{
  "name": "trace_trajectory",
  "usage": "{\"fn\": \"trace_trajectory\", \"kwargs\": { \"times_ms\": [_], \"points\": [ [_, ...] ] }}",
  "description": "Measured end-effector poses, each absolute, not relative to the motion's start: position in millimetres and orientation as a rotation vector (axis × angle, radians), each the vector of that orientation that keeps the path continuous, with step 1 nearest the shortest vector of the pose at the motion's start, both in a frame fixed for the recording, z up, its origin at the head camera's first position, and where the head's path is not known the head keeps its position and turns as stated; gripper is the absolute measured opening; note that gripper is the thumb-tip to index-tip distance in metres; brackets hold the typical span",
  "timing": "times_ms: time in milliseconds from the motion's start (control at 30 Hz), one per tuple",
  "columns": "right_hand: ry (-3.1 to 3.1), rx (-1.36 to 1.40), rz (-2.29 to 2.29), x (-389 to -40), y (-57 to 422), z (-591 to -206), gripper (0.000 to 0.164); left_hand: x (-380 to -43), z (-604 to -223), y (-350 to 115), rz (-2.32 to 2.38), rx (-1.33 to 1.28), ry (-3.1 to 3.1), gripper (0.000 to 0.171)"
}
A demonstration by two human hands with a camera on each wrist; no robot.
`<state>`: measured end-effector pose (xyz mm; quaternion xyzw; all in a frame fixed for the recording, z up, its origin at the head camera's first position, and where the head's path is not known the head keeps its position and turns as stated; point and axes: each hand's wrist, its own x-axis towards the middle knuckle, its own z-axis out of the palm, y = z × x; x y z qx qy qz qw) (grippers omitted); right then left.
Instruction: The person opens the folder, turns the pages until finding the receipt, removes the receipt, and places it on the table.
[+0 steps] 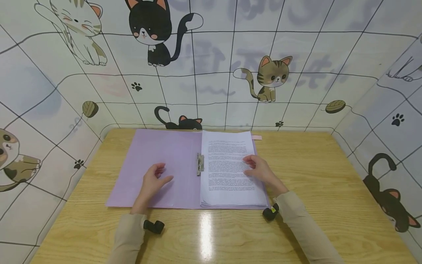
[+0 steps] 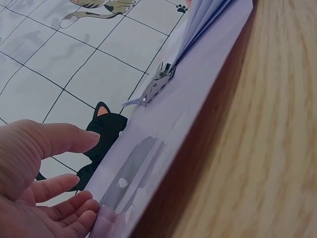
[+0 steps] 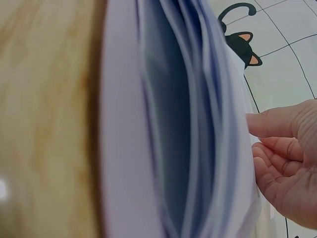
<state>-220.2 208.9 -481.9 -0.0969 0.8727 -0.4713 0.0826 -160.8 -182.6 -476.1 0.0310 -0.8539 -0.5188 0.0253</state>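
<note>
A purple folder (image 1: 165, 146) lies spread open on the table. On its right half is a stack of printed paper sheets (image 1: 227, 198), beside a metal clip (image 1: 199, 165) near the spine. My left hand (image 1: 152, 185) is over the bare left cover, thumb apart from loosely bent fingers, nothing in it. In the left wrist view its fingertips overlap the edge of the cover. My right hand (image 1: 262, 171) is over the right part of the top sheet with fingers relaxed. The right wrist view shows its fingertips right at the sheets, whose lower edges (image 3: 198, 99) fan apart.
A wooden table (image 1: 306, 176) spreads around the folder, with glare near the front. A pink tab (image 1: 257, 138) sticks out at the folder's top right. Walls with a cat print (image 1: 214, 88) enclose the back and both sides. Each sleeve carries a small black wrist camera (image 1: 154, 227).
</note>
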Motion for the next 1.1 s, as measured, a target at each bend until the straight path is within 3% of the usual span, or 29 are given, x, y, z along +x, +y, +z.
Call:
{"fn": "trace_trajectory", "kwargs": {
  "times_ms": [433, 1100],
  "points": [
    [2.615, -0.292, -1.401, -220.0, 206.5, -479.4, 0.042, -163.0, -481.0, -185.6, -1.555, 0.144, -2.658, 0.049],
    [2.604, -0.318, -1.408, -226.8, 207.0, -473.1, 0.038, -160.0, -483.1, -181.4, -1.352, 0.014, -2.714, 0.040]
  ]
}}
